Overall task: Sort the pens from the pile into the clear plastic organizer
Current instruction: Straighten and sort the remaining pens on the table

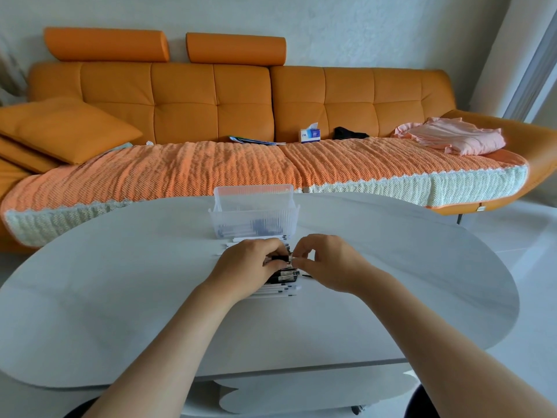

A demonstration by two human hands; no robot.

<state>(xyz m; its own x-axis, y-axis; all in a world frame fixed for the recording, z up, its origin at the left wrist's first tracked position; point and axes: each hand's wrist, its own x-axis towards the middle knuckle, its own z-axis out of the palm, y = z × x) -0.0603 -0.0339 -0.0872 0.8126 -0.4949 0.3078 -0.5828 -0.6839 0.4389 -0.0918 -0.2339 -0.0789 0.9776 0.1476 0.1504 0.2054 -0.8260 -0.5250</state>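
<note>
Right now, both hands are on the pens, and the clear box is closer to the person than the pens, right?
No. The left hand and right hand are on the pens, but the clear box sits beyond them; the head view shows it.

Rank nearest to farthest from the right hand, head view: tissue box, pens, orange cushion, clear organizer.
From the right hand:
1. pens: at its fingertips, on the table.
2. clear organizer: just beyond the pens, slightly left.
3. tissue box: on the sofa seat, roughly straight ahead.
4. orange cushion: at the sofa's far left end.
</note>
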